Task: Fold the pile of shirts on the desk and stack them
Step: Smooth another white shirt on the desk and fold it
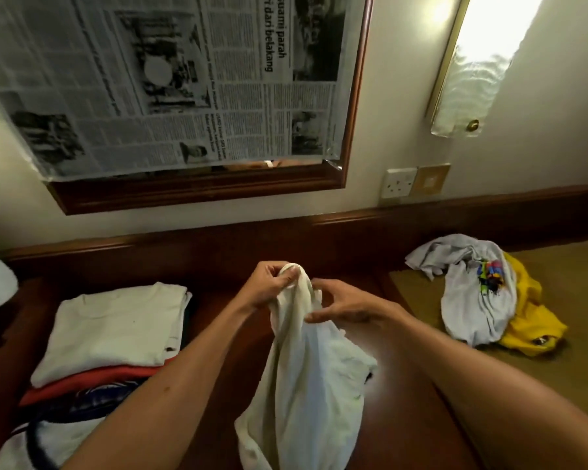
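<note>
Both of your bare forearms reached forward from the bottom of the view and met over the middle of the dark reddish wooden desk (404, 401). Your left hand (269, 286) was raised highest, fingers curled tight and pinching a bunched edge of the cream-white cotton shirt (306, 374) at its very top. Your right hand (350, 308) sat just beside it, slightly lower, palm turned toward the left hand, its fingers (316, 317) bent and touching the cloth; how firmly it gripped I cannot tell. The shirt hung down from your hands in a loose, crumpled column, its lower part at the bottom edge of the view between your forearms.

To your left lay the stack of folded shirts (116, 334), a white one on top, then red and dark blue layers beneath. To your right, well apart, the unfolded pile rested on a tan mat (557, 385): a rumpled pale grey shirt with a colourful print (472, 307) overlapping a crumpled yellow shirt (530, 320).
</note>
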Demonstrator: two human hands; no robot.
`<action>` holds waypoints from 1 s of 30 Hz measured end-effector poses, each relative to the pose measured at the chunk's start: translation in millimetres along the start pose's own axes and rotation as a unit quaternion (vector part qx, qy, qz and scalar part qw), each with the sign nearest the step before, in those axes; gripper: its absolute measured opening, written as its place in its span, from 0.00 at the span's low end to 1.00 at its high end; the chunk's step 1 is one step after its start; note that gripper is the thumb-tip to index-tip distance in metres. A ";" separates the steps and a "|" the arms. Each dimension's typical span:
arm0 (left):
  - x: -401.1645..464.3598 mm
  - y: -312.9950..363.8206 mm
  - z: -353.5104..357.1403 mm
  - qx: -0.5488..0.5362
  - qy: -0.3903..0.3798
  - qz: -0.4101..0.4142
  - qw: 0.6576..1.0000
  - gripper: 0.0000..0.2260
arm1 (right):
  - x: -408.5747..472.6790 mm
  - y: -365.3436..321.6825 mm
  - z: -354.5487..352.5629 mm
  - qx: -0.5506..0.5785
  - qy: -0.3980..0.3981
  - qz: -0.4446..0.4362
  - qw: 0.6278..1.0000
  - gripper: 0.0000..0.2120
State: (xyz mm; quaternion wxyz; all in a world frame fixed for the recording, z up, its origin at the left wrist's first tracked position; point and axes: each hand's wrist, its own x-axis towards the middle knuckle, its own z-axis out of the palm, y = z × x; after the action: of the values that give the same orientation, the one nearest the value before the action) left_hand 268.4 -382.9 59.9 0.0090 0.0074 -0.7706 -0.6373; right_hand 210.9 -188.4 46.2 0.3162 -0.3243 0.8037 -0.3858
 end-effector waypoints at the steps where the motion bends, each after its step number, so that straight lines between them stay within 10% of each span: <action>1: 2.9 6.7 -2.7 0.004 -0.003 0.003 1.000 0.09 | 5.0 -5.9 -4.1 0.000 -0.006 0.000 1.000 0.25; 6: 14.0 28.2 -30.5 0.079 -0.051 0.013 0.996 0.05 | 10.2 -24.9 -49.7 -0.131 0.170 -0.017 0.977 0.05; 10: 17.7 37.0 -55.8 0.361 -0.163 -0.061 0.916 0.11 | -4.0 -42.2 -83.2 -0.211 0.298 -0.021 0.931 0.08; 16: 26.4 77.0 -73.2 0.539 0.153 0.041 0.827 0.10 | -12.0 -61.2 -120.0 -0.194 0.342 -0.023 0.919 0.08; 23: 36.7 105.2 -96.4 0.422 0.394 0.159 0.801 0.11 | -36.6 -80.5 -153.1 -0.067 0.544 -0.110 0.829 0.14; 26: 29.8 82.6 -110.1 0.353 0.420 0.179 0.817 0.09 | -50.8 -65.8 -133.1 -0.247 0.476 -0.164 0.828 0.21; 30: -26.6 -17.9 -95.1 0.320 0.250 0.103 0.908 0.15 | -57.1 21.5 -46.5 -0.488 0.147 -0.021 0.860 0.22</action>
State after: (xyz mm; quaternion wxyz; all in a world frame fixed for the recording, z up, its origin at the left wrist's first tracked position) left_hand 297.3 -479.1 60.1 0.2639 0.0894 -0.9023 -0.3290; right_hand 203.2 -114.8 66.6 -0.0124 -0.3938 0.9191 0.0065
